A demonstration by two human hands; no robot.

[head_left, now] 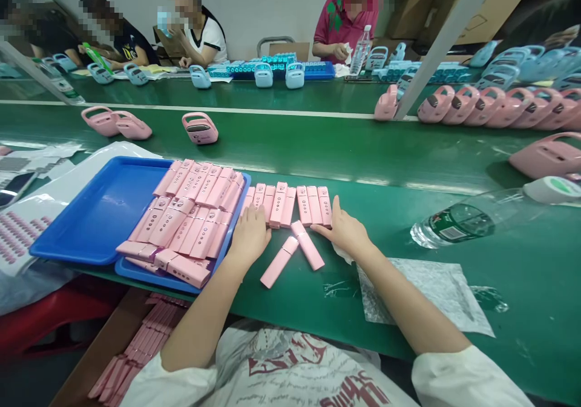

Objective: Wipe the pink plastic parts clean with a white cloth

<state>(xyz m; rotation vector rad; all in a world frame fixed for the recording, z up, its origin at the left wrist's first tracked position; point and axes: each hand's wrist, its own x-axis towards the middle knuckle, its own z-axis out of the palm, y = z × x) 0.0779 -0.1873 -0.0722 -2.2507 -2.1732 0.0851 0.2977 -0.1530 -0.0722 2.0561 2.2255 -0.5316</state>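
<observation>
Squaring up a row of pink sticks (313, 206) on the green worktop (394, 225) seems the step in hand. The left hand (250, 234), fingers close together and laid flat, covers one end; the right hand (347, 236) brackets the other, thumb and index finger apart. Light, even pressure seems called for next. Nearer lie 2 loose sticks (307, 245). Leftward, a blue tray (247, 190) holds piled sticks (173, 222); a cardboard box (97, 346) below holds more.

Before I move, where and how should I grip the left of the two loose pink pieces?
Probably across the middle of the left loose piece, on its long edges, from above and the near side: it is narrow and slanted, its near end free, its far end close to the right loose piece.
</observation>
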